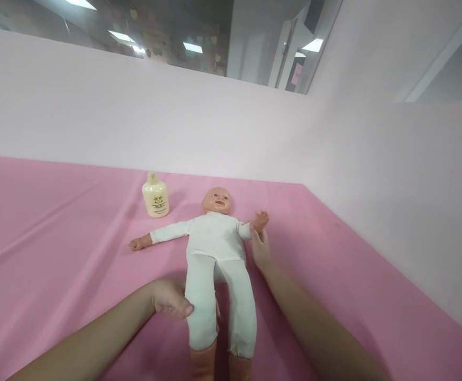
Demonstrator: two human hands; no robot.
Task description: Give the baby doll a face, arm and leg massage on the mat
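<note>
A baby doll [217, 241] with a white cloth body lies on its back, head toward the wall and legs toward me. My left hand [172, 299] is wrapped round the doll's leg on the left side, thumb on top and fingertips showing between the legs. Farther up on the right, my right hand [260, 247] grips the doll's arm near its wrist. The doll's other arm stretches out to the left on the cloth. Its feet run out of view at the bottom edge.
A pale yellow lotion bottle [156, 198] stands upright to the left of the doll's head. Pink cloth [76, 227] with some creases covers the table. White walls [175, 116] border it at the back and right, with a window [167, 32] above.
</note>
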